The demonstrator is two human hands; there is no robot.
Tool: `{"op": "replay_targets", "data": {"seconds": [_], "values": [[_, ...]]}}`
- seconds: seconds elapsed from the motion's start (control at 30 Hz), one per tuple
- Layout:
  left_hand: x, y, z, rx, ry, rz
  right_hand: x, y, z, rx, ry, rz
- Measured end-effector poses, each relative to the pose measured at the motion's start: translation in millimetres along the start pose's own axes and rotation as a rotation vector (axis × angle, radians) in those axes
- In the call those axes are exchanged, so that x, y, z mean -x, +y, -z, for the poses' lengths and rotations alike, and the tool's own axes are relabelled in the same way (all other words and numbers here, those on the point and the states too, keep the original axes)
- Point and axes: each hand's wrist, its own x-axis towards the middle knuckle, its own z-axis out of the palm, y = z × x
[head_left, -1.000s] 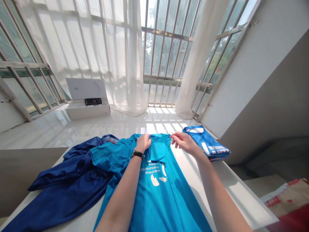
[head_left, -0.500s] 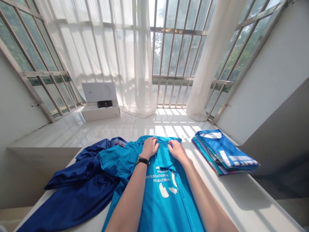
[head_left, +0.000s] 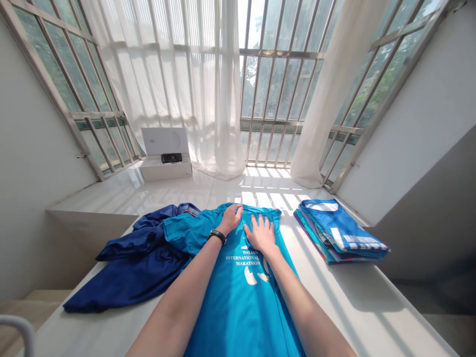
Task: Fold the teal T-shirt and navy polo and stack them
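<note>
Brightly turquoise, a T-shirt (head_left: 238,305) with white chest lettering (head_left: 243,258).

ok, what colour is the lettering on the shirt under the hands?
White lettering, on a bright blue shirt; best in the head view.

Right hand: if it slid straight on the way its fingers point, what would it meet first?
The right hand lies on the teal shirt, so it would likely meet the shirt's top edge first, just ahead; the sunlit white surface appears next, though depth is unclear.
</note>
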Motion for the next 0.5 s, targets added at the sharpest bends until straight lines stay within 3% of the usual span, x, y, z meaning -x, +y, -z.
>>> {"op": "replay_targets", "data": {"seconds": [0.17,0.37,0.5], "values": [[34.1,-5.2,36.9,-0.179,-0.113,-0.051,-1.6,39.3,6.6,0.045,0.018,-0.023],[68.5,-50.8,106.5,-0.424,-0.267,0.174,0.9,72.2,9.9,0.140,0.034,-0.060],[79.2,-67.4,131.9,-0.435,-0.301,0.250,0.3,72.2,10.7,0.135,0.018,-0.071]]}}
